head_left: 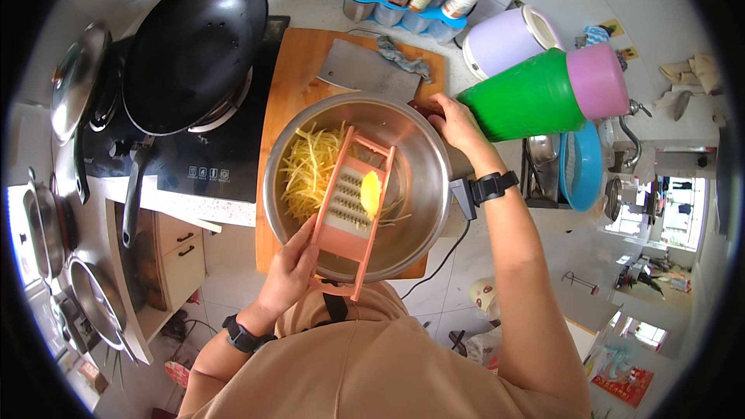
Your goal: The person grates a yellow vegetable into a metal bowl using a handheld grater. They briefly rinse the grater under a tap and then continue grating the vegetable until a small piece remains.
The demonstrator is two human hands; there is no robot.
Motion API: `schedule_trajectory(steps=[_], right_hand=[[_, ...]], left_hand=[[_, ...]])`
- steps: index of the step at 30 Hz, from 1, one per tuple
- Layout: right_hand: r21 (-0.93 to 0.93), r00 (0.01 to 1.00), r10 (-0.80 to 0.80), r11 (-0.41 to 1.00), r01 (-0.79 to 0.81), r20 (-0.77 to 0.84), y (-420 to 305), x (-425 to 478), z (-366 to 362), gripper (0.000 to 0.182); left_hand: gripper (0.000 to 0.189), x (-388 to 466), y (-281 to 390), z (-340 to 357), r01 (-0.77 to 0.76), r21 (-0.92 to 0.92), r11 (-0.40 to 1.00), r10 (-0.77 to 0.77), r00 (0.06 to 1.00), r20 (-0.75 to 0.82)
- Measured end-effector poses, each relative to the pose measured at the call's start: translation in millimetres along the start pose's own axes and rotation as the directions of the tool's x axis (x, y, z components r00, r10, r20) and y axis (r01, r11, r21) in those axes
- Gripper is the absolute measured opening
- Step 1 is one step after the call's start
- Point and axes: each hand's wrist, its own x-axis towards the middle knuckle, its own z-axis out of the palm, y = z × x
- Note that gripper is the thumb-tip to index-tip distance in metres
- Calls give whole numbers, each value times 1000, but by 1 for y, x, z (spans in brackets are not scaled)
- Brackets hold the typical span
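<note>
My left hand (pixel 291 267) holds a pink-framed grater (pixel 347 234) by its lower side, tilted over a stainless steel bowl (pixel 433 209). A yellow piece of what looks like potato (pixel 371 195) rests on the grater's toothed plate. Pale yellow shreds (pixel 308 163) are heaped in the bowl's left side, and a few strands lie to the right under the grater. Beyond the bowl a cleaver (pixel 364 70) lies flat on a wooden cutting board (pixel 297 64). My right hand (pixel 460 122) is at the cleaver's dark handle (pixel 424 109); whether its fingers are closed around it is unclear.
A black wok (pixel 195 52) sits on the cooktop (pixel 233 157) at left. Spice jars stand in a blue rack (pixel 396 3) behind the board. A green container with a pink top (pixel 529 93) stands beside my right hand, near a lilac appliance (pixel 506 35) and a blue basin (pixel 582 169).
</note>
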Motion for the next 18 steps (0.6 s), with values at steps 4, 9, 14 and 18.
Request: schedule_trajectory(steps=[4,9,14,18], right_hand=[[-246,976,-217,947,209,-7,7,9,8,28],[59,950,7,998,-27,311,-20,8,-3,21],[398,886,106,865,-306,452,-20,9,-24,19],[304,943,56,939,-162,329,-44,-3,-43,21]], left_hand=[[48,0,-4,-1,-15,-25,1000,15,1000,2],[49,2,-12,-1,-34,-34,999,34,999,-14],[48,2,-15,0,-69,-48,996,68,998,-17],[48,4,-19,-1,-105,-54,993,104,995,-10]])
